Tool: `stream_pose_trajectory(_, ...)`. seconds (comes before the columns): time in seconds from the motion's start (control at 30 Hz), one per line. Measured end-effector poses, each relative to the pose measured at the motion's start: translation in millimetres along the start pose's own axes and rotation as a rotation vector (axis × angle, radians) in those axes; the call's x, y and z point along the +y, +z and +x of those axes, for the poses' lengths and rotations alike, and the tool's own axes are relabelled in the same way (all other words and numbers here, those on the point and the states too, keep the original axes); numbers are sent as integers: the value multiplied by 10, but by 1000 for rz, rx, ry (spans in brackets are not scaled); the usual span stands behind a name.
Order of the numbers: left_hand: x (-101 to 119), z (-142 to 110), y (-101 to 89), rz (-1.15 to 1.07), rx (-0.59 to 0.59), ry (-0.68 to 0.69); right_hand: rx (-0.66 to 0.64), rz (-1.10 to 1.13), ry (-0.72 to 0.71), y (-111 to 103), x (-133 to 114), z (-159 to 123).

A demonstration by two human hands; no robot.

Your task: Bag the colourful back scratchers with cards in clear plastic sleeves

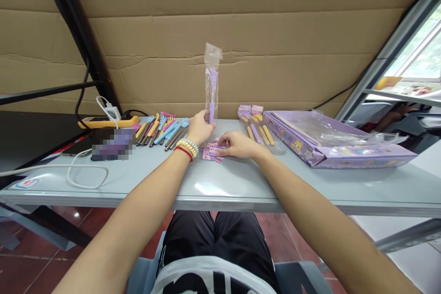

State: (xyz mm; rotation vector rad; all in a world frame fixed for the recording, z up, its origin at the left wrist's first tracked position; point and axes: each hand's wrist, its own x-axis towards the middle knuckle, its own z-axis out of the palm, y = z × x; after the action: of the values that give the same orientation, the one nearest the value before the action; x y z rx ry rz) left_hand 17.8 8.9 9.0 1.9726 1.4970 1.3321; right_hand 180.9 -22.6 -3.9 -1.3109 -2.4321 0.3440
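My left hand (201,128) is closed round the lower end of a clear plastic bag with a purple back scratcher (212,85) inside it. The bag stands upright, its loose top (212,53) above the claw-shaped head. Beside it on the table, my right hand (237,145) has its fingertips closed on a small pink-and-purple printed card (220,151). More such cards (208,152) lie spread under and beside those fingers. To the left is a pile of loose back scratchers (161,131) in blue, yellow and pink with metal rods.
Right of my hands lie bagged yellow and purple back scratchers (257,128) with printed card tops. A purple printed box (320,149) holds clear plastic bags (339,131). At left are a yellow power strip (110,122), a phone (77,147) and a white cable (86,187). Cardboard (275,55) lines the back.
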Motion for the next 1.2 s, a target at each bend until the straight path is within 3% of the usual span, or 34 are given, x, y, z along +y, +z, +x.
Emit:
stream_pose_trajectory(0.23,-9,-35,20,227,-64,121,-40,-60,25,27,21,21)
stream_pose_trajectory(0.53,-73,-18,35,359,-151,161,76,121,14,-31,30,3)
stream_pose_trajectory(0.7,-59,-27,13,418,-187,174,364,339,20,-161,99,-13)
stream_pose_trajectory(0.9,-36,-43,-14,456,-223,146,790,508,199,-282,240,-34)
stream_pose_trajectory(1.07,-44,-45,-23,434,-222,186,1072,247,367,-369,290,-59)
stream_pose_trajectory(1.2,-44,-43,-24,434,-223,178,1148,151,442,-413,345,-73)
